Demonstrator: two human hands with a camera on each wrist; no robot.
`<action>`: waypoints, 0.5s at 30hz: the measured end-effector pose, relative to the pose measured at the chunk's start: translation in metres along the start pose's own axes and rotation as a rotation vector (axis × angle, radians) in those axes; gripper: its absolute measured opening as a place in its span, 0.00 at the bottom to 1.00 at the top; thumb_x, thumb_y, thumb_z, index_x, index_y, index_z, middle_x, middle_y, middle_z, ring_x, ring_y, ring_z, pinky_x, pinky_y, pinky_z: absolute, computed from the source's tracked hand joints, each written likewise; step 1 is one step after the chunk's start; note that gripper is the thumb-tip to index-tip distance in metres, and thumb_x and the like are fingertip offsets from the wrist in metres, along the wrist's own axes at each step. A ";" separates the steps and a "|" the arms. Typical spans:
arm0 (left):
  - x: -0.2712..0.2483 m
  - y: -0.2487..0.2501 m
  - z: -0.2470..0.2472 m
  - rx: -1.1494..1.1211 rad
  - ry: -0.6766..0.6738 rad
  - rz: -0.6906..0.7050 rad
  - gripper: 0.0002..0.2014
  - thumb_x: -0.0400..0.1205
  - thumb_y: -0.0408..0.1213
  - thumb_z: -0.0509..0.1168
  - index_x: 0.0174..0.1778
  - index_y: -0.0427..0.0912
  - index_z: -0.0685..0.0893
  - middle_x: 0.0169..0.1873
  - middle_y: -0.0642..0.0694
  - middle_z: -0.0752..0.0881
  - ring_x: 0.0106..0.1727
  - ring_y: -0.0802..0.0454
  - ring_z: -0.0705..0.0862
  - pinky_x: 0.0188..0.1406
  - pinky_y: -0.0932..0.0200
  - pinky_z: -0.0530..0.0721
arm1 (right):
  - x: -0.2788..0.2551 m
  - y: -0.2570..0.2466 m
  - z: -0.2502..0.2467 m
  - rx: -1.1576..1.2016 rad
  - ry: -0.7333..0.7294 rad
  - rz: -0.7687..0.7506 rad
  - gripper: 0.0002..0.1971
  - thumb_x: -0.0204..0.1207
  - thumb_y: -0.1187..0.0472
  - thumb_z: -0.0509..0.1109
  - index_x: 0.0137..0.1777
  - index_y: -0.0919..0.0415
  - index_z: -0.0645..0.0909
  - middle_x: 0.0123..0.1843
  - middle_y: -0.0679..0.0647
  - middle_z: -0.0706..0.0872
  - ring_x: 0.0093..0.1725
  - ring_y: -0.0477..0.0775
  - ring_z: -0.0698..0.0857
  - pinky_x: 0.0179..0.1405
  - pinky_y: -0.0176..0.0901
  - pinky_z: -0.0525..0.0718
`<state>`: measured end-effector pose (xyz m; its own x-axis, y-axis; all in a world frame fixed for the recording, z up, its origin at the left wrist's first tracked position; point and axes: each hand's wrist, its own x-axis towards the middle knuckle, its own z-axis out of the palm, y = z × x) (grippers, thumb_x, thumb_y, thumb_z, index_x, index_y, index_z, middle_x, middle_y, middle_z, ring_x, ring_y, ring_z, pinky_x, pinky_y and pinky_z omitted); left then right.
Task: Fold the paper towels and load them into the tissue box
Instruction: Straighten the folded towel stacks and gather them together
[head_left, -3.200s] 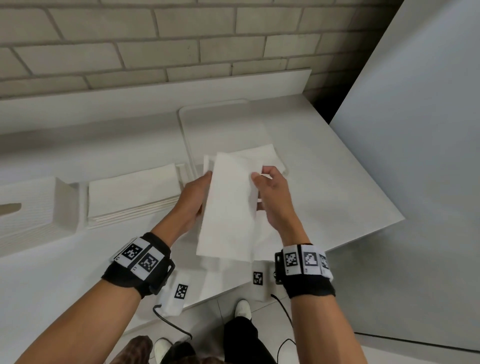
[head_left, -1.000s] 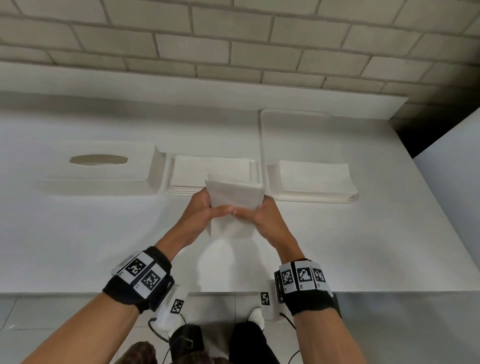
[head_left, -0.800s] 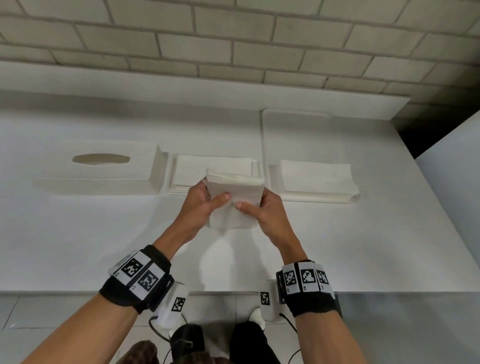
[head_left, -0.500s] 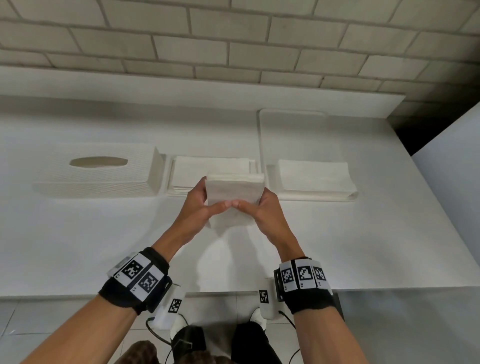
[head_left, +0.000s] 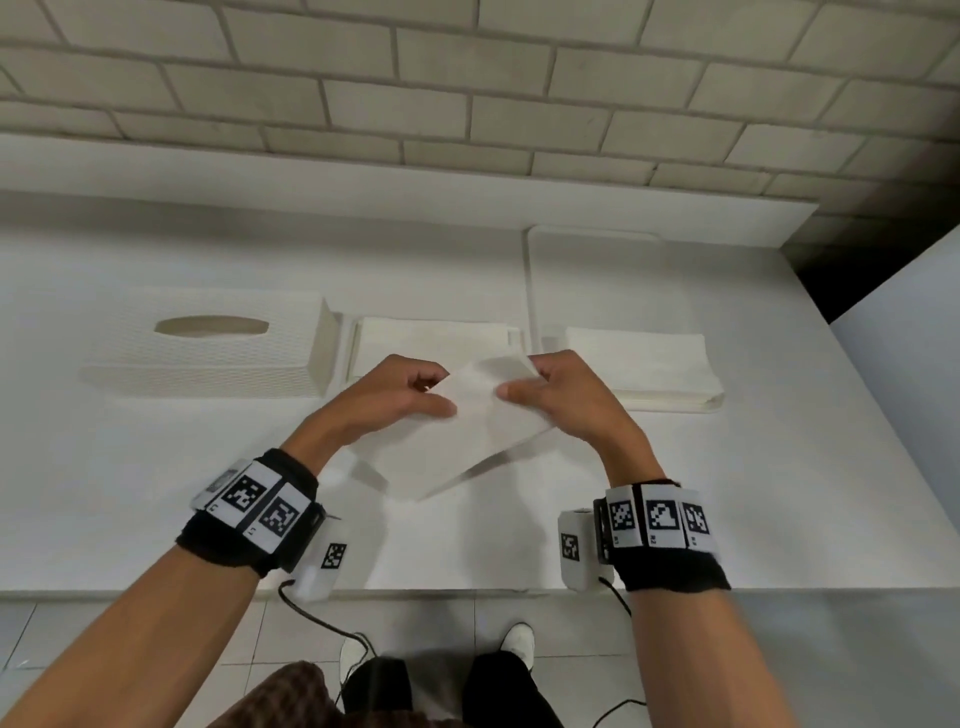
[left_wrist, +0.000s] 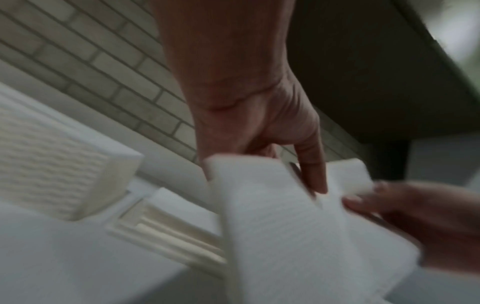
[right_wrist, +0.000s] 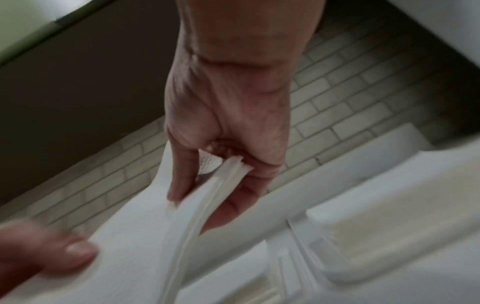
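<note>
white counter (head_left: 156, 493) runs along a brick wall (head_left: 467, 78). tissue box (head_left: 208, 358) sits at left rear, touching the counter; stack of folded towels (head_left: 431, 338) just beside it; tray (head_left: 592, 270) at right carries a second stack (head_left: 649, 364). folded paper towel (head_left: 467, 431) is held above the counter, tilted. left hand (head_left: 384, 400) and right hand (head_left: 566, 400) each pinch its upper edge, thumb on top, fingers curled beneath.

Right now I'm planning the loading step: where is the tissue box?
In the head view the tissue box sits on the counter's far left, directly left of the folded towel stack.
</note>
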<state>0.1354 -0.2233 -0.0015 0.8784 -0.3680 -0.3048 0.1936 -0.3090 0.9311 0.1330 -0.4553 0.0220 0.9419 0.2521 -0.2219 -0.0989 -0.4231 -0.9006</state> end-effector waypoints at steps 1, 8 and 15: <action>-0.002 -0.004 -0.008 -0.039 0.003 -0.021 0.09 0.73 0.34 0.76 0.48 0.39 0.90 0.46 0.39 0.92 0.47 0.46 0.90 0.52 0.53 0.84 | 0.000 0.007 -0.002 0.078 0.044 0.019 0.07 0.75 0.61 0.75 0.49 0.64 0.90 0.41 0.52 0.92 0.38 0.45 0.90 0.41 0.36 0.85; -0.007 -0.045 -0.008 -0.512 0.183 -0.077 0.38 0.50 0.46 0.87 0.56 0.36 0.89 0.56 0.41 0.91 0.59 0.44 0.89 0.58 0.52 0.85 | -0.004 0.045 0.016 0.404 0.120 0.119 0.11 0.75 0.64 0.76 0.57 0.62 0.87 0.50 0.55 0.94 0.51 0.53 0.92 0.55 0.47 0.87; -0.014 -0.058 0.001 -0.345 0.377 -0.056 0.09 0.72 0.34 0.77 0.47 0.45 0.91 0.44 0.48 0.92 0.49 0.46 0.89 0.54 0.45 0.82 | -0.003 0.063 0.040 0.344 0.143 0.109 0.11 0.74 0.63 0.76 0.57 0.60 0.87 0.52 0.56 0.93 0.53 0.56 0.92 0.62 0.55 0.87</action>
<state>0.1119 -0.2010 -0.0512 0.9468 0.0019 -0.3219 0.3218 0.0119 0.9467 0.1113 -0.4479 -0.0494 0.9526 0.0880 -0.2912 -0.2803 -0.1177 -0.9527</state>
